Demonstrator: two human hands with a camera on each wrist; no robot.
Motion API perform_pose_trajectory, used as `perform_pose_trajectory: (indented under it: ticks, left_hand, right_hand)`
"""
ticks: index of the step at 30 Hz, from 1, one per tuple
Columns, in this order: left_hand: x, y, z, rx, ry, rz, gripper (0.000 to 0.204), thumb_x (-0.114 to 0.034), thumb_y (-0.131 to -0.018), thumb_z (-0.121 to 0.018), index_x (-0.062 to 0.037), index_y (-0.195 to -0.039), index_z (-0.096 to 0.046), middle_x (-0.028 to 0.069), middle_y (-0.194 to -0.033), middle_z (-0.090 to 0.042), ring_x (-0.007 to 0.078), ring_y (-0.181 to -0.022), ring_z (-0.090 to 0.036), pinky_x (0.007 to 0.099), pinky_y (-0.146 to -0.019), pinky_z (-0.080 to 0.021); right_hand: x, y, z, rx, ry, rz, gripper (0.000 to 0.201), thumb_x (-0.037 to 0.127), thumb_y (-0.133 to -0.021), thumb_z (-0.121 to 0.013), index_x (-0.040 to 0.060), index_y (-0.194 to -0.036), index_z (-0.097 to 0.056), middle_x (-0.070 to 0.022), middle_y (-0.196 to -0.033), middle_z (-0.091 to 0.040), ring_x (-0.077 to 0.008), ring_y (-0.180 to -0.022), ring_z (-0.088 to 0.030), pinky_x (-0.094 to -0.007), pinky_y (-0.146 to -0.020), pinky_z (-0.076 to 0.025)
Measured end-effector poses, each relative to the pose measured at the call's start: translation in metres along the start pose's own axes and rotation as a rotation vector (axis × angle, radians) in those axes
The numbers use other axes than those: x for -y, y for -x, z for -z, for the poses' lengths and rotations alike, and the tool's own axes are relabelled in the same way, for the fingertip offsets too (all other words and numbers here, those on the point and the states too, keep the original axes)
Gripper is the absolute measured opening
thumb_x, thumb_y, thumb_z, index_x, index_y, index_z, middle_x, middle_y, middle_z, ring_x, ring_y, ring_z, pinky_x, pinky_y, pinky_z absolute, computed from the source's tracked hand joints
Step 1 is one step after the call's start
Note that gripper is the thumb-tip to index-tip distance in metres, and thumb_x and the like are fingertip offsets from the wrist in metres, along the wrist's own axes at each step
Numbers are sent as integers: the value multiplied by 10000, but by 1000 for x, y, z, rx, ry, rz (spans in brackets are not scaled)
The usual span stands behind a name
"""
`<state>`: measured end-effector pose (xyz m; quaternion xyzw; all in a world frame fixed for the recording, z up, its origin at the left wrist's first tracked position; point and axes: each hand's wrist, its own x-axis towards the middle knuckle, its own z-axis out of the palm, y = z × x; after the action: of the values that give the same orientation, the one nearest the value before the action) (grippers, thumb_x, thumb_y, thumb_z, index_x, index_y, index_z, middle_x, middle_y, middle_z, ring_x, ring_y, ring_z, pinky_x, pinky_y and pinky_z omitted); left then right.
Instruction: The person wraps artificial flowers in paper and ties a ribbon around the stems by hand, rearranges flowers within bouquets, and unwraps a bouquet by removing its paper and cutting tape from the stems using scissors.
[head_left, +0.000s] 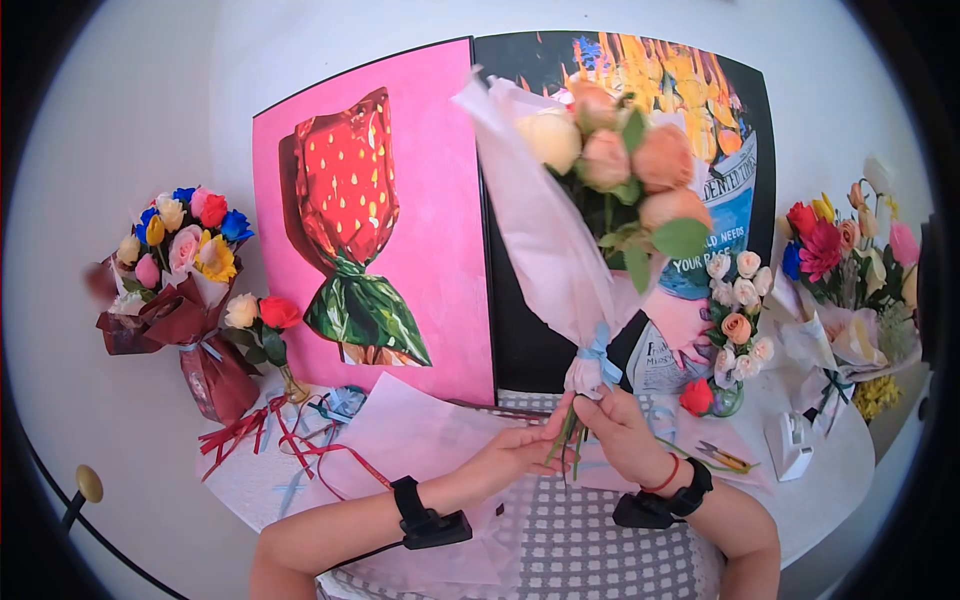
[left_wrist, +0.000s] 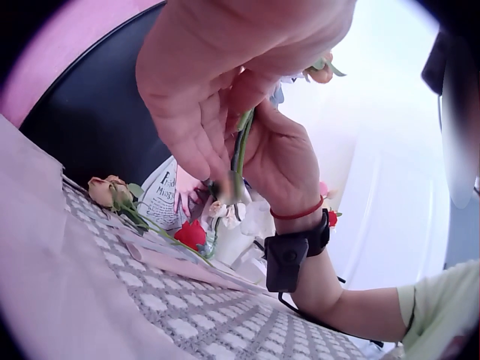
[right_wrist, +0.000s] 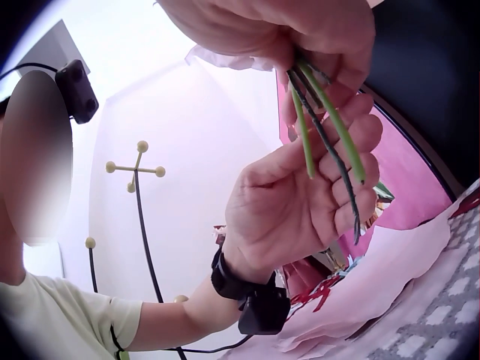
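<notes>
A bouquet [head_left: 660,160] of peach and cream roses stands upright in front of me, slightly blurred, in pale wrapping paper [head_left: 540,230]. A light blue ribbon [head_left: 597,350] is tied round its neck. Just below the ribbon, my right hand [head_left: 625,435] grips the stems. My left hand [head_left: 520,450] is beside them from the left, palm toward the stems and fingers extended. In the right wrist view, the cut green stems [right_wrist: 334,124] hang down from the right hand, with the left hand's fingers [right_wrist: 349,169] close behind their lower ends.
Pale pink paper sheets [head_left: 390,430] and red ribbons [head_left: 300,440] lie on the table. Toward the right are scissors [head_left: 725,457], a white dispenser-like object [head_left: 790,447] and a small vase of roses [head_left: 735,325]. Wrapped bouquets stand left [head_left: 185,310] and right [head_left: 850,270]. Two pictures [head_left: 370,220] stand behind.
</notes>
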<state>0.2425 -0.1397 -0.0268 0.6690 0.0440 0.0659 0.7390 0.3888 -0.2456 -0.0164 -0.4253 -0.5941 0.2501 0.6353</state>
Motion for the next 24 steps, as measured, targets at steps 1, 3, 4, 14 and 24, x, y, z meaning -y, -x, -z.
perform_pose_trajectory:
  ticks: [1, 3, 4, 14, 24]
  left_hand:
    - [2, 0, -1, 2, 1, 4, 320, -198, -931, -439, -4, -1184, -472, 74, -1079, -564, 136, -1011, -532, 261, -867, -413]
    - [7, 1, -4, -10, 11, -39, 277, -155, -906, -494, -3, -1137, -506, 69, -1039, -582, 123, -978, -550, 242, -854, -422]
    - [11, 0, -7, -10, 11, -37, 277, -155, -906, -494, -3, -1137, -506, 69, -1039, -582, 123, -978, -550, 242, -854, -422]
    - [28, 1, -19, -193, -305, -145, 169, -91, -824, -609, -1, -968, -602, -6, -801, -604, 37, -736, -539, 197, -660, -446]
    - [28, 5, -33, -218, -271, -173, 223, -64, -886, -472, 0, -1083, -553, 14, -694, -545, 84, -654, -531, 238, -631, -452]
  right_hand:
    - [6, -1, 0, 11, 2, -10, 180, 121, -927, -412, -11, -983, -519, -51, -796, -584, -95, -660, -546, -224, -602, -437]
    - [8, 0, -2, 20, 2, -22, 179, 116, -925, -412, -18, -972, -522, -58, -788, -585, -100, -663, -558, -223, -605, -445]
    - [6, 1, -4, -19, 7, -3, 181, 113, -927, -405, -20, -984, -514, -64, -795, -588, -110, -690, -572, -227, -625, -451]
    - [12, 5, -7, -38, -45, -59, 168, 111, -938, -362, -10, -1024, -441, -102, -824, -594, -148, -723, -600, -256, -670, -476]
    - [19, 4, -7, -82, -82, -43, 146, 125, -935, -368, 4, -992, -426, -110, -804, -596, -182, -709, -613, -271, -651, -492]
